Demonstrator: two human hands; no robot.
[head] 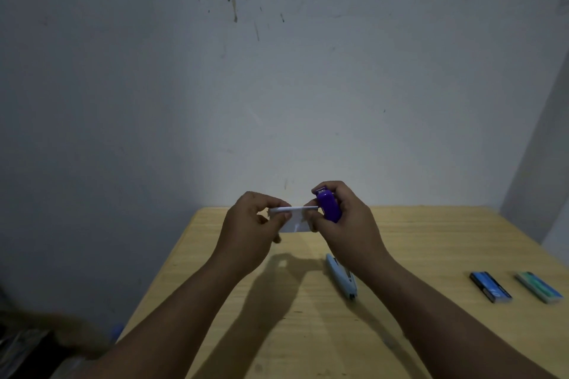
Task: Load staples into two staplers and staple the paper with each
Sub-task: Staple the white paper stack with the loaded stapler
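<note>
My right hand (345, 218) grips a small purple stapler (328, 205), held upright above the wooden table (431, 240). My left hand (252, 224) pinches a small folded piece of white paper (292, 218) by its left end. The paper's right end reaches into the purple stapler's jaw. A light blue stapler (341, 277) lies on the table just below my right wrist, partly hidden by it.
Two staple boxes lie at the table's right side: a dark blue box (490, 287) and a teal box (539, 287). A stained wall stands right behind the table's far edge. Dark clutter sits off the table at the lower left.
</note>
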